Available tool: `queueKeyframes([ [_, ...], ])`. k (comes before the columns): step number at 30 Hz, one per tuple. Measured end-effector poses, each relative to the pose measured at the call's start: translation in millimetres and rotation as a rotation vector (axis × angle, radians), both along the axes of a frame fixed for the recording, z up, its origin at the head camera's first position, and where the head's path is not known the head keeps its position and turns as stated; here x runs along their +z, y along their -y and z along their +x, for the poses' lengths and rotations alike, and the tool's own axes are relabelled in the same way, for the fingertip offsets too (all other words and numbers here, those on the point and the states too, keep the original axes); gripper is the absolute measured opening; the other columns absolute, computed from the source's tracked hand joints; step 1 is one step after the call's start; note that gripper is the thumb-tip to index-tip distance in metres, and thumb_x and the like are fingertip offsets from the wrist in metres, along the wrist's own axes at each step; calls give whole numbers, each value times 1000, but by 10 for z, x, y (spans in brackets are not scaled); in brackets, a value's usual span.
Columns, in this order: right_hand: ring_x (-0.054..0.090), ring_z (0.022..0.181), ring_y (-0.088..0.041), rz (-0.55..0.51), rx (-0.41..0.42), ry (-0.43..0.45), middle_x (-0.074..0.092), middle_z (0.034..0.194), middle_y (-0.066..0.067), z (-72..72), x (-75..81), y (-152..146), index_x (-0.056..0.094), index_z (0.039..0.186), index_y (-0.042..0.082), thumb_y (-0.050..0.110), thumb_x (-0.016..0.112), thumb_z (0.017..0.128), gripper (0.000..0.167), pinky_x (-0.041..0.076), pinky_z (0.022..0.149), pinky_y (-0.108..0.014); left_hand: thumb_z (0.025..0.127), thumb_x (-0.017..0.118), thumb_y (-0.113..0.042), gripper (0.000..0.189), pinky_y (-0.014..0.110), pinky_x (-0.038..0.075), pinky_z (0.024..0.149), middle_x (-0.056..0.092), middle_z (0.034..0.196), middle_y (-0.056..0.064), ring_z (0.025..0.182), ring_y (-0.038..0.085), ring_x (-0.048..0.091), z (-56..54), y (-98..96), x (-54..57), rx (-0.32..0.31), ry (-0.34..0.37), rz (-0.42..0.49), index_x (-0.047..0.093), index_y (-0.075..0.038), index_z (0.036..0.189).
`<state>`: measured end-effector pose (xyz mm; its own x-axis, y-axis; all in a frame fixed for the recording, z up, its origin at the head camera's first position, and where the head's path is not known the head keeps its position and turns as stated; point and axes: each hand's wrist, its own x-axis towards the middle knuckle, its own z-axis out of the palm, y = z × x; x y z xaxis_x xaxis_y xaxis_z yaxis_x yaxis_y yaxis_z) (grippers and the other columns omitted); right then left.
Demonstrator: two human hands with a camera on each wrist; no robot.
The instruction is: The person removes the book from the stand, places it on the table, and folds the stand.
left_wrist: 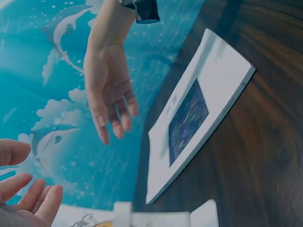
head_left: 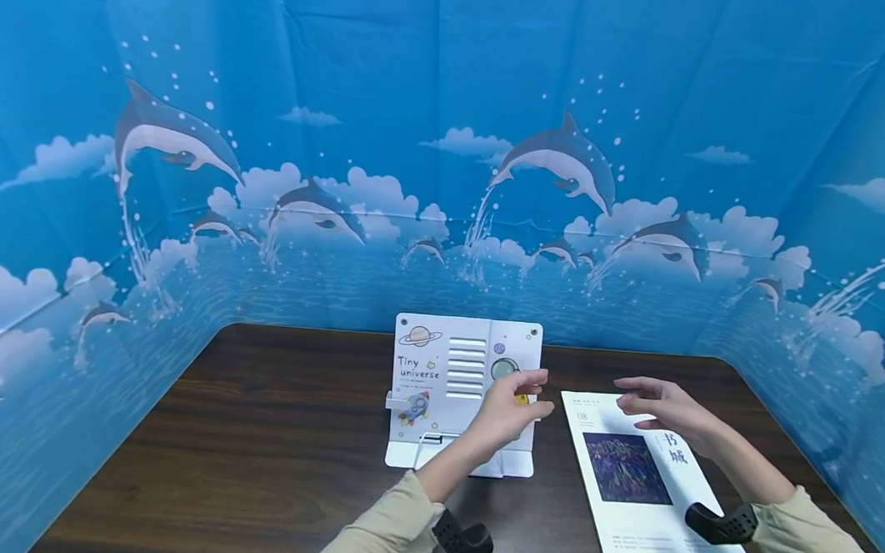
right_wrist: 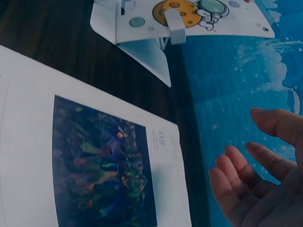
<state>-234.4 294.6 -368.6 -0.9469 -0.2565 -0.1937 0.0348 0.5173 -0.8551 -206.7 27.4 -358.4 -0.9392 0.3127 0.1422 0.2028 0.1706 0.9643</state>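
Note:
A white book stand [head_left: 423,351] printed with "Tiny universe", a planet and a rocket stands upright on the table. In front of its right half hovers my left hand [head_left: 506,409], thumb and fingers apart and nothing between them. To the right lies a closed magazine [head_left: 625,520] with a white cover and a dark, colourful picture. My right hand [head_left: 668,412] hangs over the magazine's far end, its fingers loosely bent and holding nothing. In the right wrist view the right hand [right_wrist: 265,175] appears apart from the magazine [right_wrist: 28,118]. A clip [right_wrist: 176,27] juts from the stand's edge.
The dark wooden table [head_left: 269,434] reaches back to a blue curtain [head_left: 393,73] printed with dolphins and clouds, which also runs along both sides. Each wrist wears a black band [head_left: 462,538].

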Motion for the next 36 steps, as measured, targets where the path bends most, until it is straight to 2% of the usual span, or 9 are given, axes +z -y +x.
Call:
queueKeyframes([
  [6,51,108,-37,-35,-5,-13,54,116,-24,18,25,177,36,132,-8,27,57,89,59,47,83,-46,81,62,-7,41,39,43,91,55,121,16,111,30,49,1,333,92,30,-24,-1,54,1,121],
  [9,51,107,-36,-42,1,-12,55,113,-23,28,30,266,37,132,-7,26,57,89,58,47,83,-47,82,62,-7,42,37,44,90,53,123,16,114,30,48,-1,567,124,60,-44,-42,53,0,122],
  [12,51,106,-36,-39,10,-1,55,112,-22,41,35,343,38,132,-6,26,58,88,58,47,83,-47,82,61,-6,41,37,45,90,53,122,17,114,30,48,-8,817,147,110,-71,-84,53,1,122],
  [18,53,104,-32,-23,24,0,55,112,-21,40,58,471,41,130,-6,29,61,86,60,48,82,-46,82,61,-4,39,45,42,92,55,121,18,112,31,50,-29,1227,177,232,-94,-122,54,2,121],
  [24,53,102,-33,-19,35,-8,57,106,-16,-1,55,610,43,130,-3,32,63,84,61,49,81,-45,82,60,-1,38,45,42,91,56,119,18,112,32,50,-119,1488,54,331,-92,-104,54,2,120],
  [26,54,102,-32,-22,32,-6,57,105,-14,-9,47,652,44,129,-2,32,64,83,60,49,81,-45,82,60,-1,38,44,43,91,56,119,18,110,32,51,-185,1552,-39,355,-89,-92,54,1,119],
  [31,55,101,-31,-25,33,-14,58,106,-13,-38,37,753,44,129,-2,29,63,84,58,49,80,-44,82,58,2,39,44,42,93,53,121,22,110,34,51,-278,1673,-185,393,-41,-57,52,4,121],
  [36,53,105,-35,-28,32,-23,59,106,-15,-106,-6,845,43,129,-5,27,61,85,57,48,82,-47,84,58,0,42,44,41,94,48,124,24,112,37,48,-352,1758,-312,411,21,-83,48,5,124],
])
